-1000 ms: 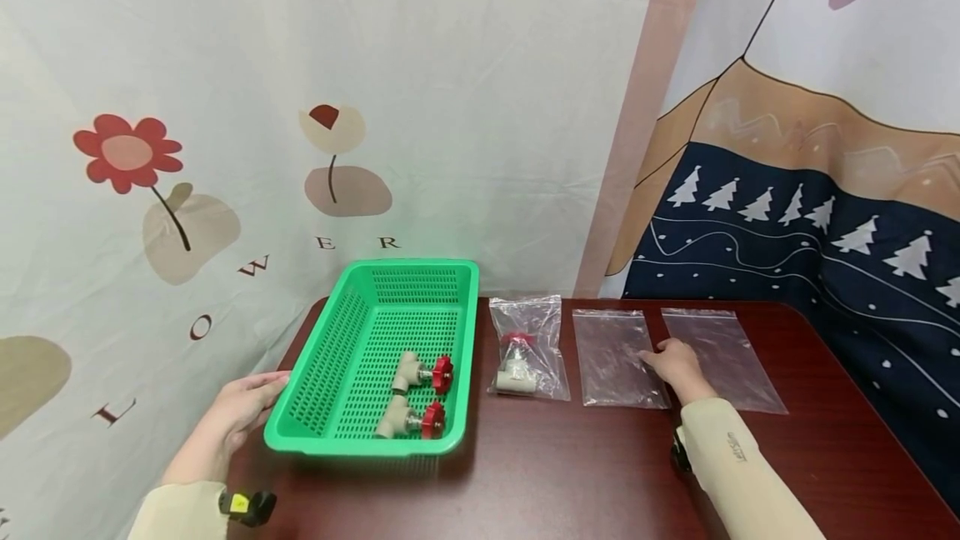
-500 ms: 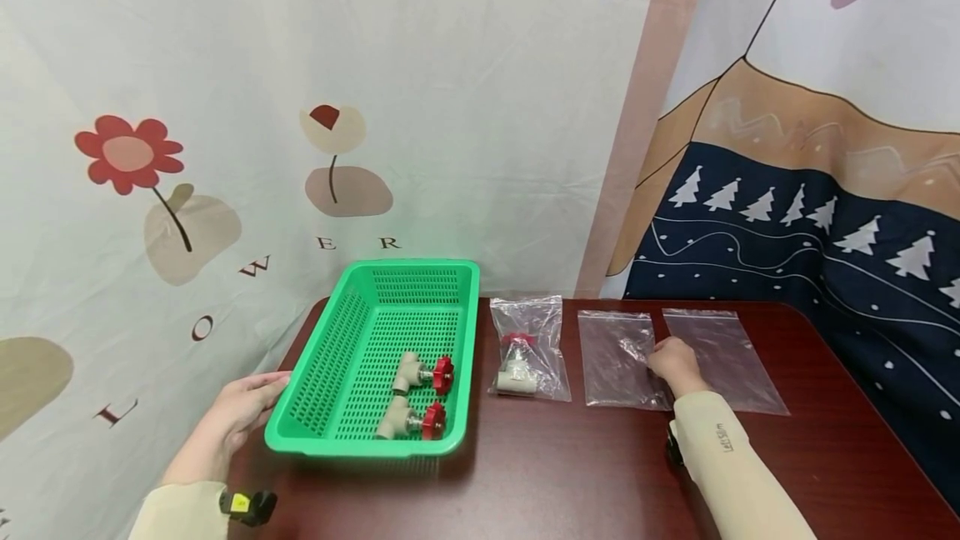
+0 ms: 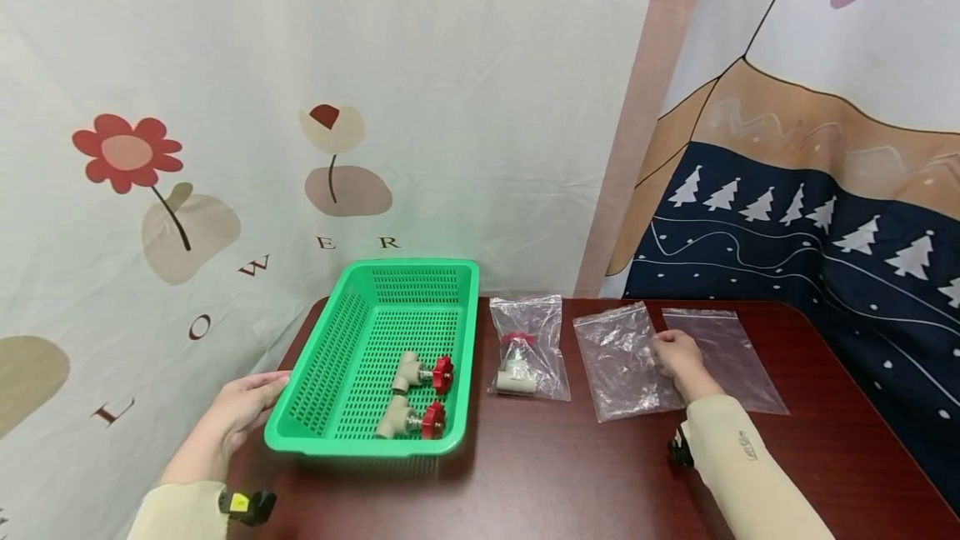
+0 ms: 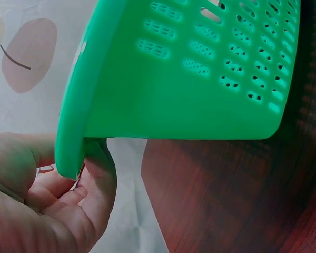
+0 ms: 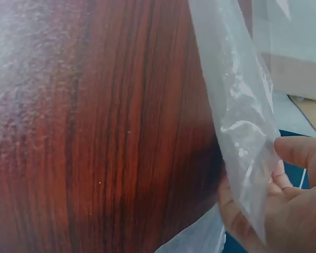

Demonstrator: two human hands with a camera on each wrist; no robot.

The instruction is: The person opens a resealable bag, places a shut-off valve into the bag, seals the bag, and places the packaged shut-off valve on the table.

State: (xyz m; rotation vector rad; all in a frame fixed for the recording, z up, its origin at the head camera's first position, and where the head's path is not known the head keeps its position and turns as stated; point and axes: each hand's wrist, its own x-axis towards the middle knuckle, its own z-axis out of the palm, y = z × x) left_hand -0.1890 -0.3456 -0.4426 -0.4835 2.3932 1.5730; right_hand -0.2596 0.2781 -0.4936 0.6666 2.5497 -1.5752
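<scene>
Middle clear bag (image 3: 618, 365) turned askew on desk (image 3: 540, 465) since half a second ago. Right hand (image 3: 681, 363): grip pinching bag's right edge between thumb and fingers; bag partly raised, per right wrist view. Left hand (image 3: 240, 411): grip unchanged, grasping left rim of green basket (image 3: 360, 446). Two red-handled valves (image 3: 407, 372) inside basket, near right side. Filled bag (image 3: 551, 348), containing similar valve (image 3: 517, 382), between basket and middle bag. Flat bag (image 3: 738, 357) at right, partly behind right hand.
</scene>
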